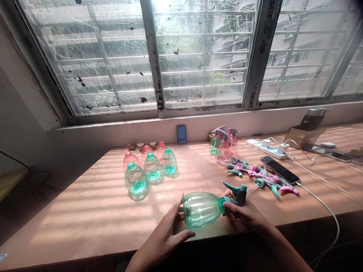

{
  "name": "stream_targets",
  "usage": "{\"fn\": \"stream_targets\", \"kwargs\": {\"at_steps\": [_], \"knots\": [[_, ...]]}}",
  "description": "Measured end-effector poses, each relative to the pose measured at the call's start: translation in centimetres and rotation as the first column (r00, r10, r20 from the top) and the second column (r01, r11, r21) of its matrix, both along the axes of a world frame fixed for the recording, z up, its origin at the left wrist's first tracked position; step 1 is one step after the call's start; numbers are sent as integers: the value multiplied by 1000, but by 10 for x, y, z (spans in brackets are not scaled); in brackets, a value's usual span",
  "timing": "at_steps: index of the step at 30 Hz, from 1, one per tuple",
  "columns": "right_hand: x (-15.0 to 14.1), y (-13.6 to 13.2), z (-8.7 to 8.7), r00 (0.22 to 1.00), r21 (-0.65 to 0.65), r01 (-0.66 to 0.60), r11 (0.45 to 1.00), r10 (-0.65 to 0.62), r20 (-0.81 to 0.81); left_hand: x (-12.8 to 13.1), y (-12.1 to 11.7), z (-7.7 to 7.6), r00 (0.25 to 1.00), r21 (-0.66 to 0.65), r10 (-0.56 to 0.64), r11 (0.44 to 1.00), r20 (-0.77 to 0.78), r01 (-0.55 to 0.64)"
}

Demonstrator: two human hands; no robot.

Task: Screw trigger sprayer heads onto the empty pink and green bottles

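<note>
A clear green spray bottle [201,210] lies on its side in the air just above the table's front edge, its base toward the left. My left hand [170,230] is curved around the base, thumb below and fingers behind. At the neck, my right hand [236,211] pinches the collar of the grey and teal trigger sprayer [240,194], which sits on the bottle's mouth. Whether the thread is fully engaged cannot be seen. Loose trigger sprayers [262,175] in pink and teal lie in a heap beyond my right hand.
Several open green bottles [136,179] and red bottles [131,158] stand at the left back. Assembled spray bottles [224,145] are grouped near the wall. A phone [280,170], a power strip [266,148] and white cables [326,207] occupy the right; a small blue-screened device [181,134] leans on the wall.
</note>
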State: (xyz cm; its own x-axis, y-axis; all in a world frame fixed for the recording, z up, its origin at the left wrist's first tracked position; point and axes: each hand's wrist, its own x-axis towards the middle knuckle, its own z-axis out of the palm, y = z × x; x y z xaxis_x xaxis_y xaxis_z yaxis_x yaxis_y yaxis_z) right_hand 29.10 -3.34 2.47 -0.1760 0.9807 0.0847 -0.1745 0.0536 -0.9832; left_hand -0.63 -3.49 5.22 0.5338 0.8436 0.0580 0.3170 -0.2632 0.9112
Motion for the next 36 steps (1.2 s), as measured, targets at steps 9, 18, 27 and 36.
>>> {"fn": "stream_targets", "kwargs": {"at_steps": [9,18,27,36], "knots": [[1,1,-2,1000,13,12,1000,-13,15,1,0,1,998,8,-22,1000,56,21],[3,2,-7,1000,-10,-10,1000,10,12,-1,4,-6,999,32,-25,999,42,23],[4,3,-12,1000,-9,-27,1000,27,-5,1,2,1,998,-44,-22,999,63,25],[5,3,-10,1000,-10,-26,1000,26,9,0,4,-7,992,8,-60,998,112,59]]}}
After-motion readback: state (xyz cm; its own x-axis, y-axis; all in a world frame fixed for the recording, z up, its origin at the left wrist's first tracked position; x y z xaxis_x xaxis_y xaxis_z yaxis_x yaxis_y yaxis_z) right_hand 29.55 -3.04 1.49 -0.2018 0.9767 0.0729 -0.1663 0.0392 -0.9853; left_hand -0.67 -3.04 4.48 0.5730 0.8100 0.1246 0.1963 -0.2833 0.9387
